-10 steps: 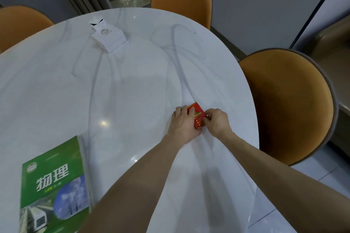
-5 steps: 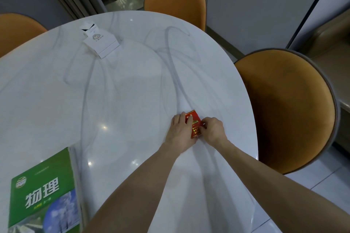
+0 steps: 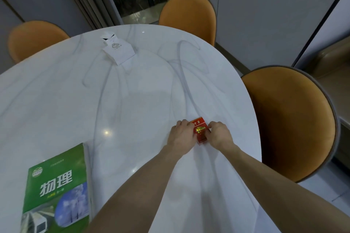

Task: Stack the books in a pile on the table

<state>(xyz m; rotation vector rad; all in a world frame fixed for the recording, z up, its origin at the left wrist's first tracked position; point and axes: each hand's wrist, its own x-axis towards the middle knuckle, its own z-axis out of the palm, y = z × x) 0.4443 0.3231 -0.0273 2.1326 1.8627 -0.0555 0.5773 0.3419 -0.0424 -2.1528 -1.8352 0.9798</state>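
A small red box (image 3: 199,131) is being pinched between the left hand (image 3: 182,134) and right hand (image 3: 219,134), both grips closed on it. The book (image 3: 58,191) is lying near-left on the counter (image 3: 132,100), likely light, slick-covered; best taken by its edges.

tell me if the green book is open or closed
Closed. The green book lies flat on the table with its front cover facing up; no inside pages show.

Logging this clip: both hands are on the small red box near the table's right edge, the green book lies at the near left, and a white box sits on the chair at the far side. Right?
One thing is off. The white box sits on the table, not on a chair, as the head view shows. The left hand and right hand are on the red box, and the green book lies near left.
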